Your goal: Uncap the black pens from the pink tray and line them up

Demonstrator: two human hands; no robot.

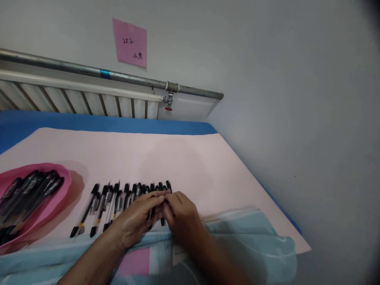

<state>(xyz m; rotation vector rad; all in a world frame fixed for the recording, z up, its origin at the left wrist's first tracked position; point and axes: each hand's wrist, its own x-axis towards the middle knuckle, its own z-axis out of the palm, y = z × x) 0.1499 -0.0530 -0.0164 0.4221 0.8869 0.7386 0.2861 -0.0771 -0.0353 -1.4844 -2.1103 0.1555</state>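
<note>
My left hand and my right hand meet over the right part of a row of pens. Both have their fingers closed, thumbs and fingertips pressed together. Whatever is between the fingertips is hidden by them. Under and behind the hands lie clear-barrelled pens with black ends, side by side on a pale pink sheet. Between their far ends sit short clear-and-black pen caps. Black pen ends show below my left fingers. I cannot tell whether either hand touches those pens.
A pink basin holding many black pens stands at the left. Light blue cloth lies along the near edge. A blue surface borders the sheet. Behind are a radiator, a metal pipe and a pink note.
</note>
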